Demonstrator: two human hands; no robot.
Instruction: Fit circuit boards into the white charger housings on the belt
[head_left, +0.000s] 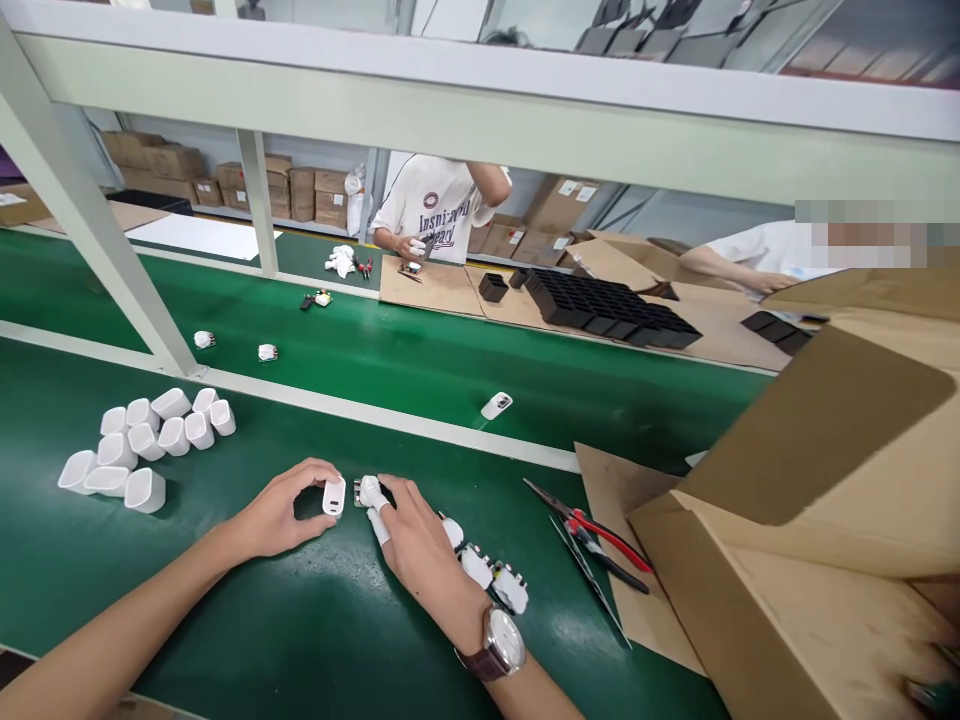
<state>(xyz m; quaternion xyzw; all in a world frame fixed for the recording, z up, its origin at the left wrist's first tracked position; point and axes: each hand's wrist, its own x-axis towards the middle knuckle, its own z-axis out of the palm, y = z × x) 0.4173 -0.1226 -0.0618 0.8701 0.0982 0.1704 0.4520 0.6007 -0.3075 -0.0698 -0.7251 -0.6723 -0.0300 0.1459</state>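
My left hand [294, 512] pinches a white charger casing [334, 497] between thumb and fingertips, its face with a small dark slot turned toward me. Just to the right, my right hand [412, 530], with white covers on thumb and finger, grips a small charger circuit board [358, 492] with a white covering. A narrow gap separates board and casing. Several similar boards [475, 566] lie beside and partly behind my right wrist, which wears a watch. Over to the left stand several white casings [144, 440] in a loose group on the green bench [300, 630].
Red-and-black pliers [600, 540] and tweezers [592, 580] lie right of my hand, beside a large open cardboard box [720, 590]. Beyond a pale rail, the green belt [390, 360] carries a casing [496, 405] and boards. Two people work opposite, near black trays [607, 305].
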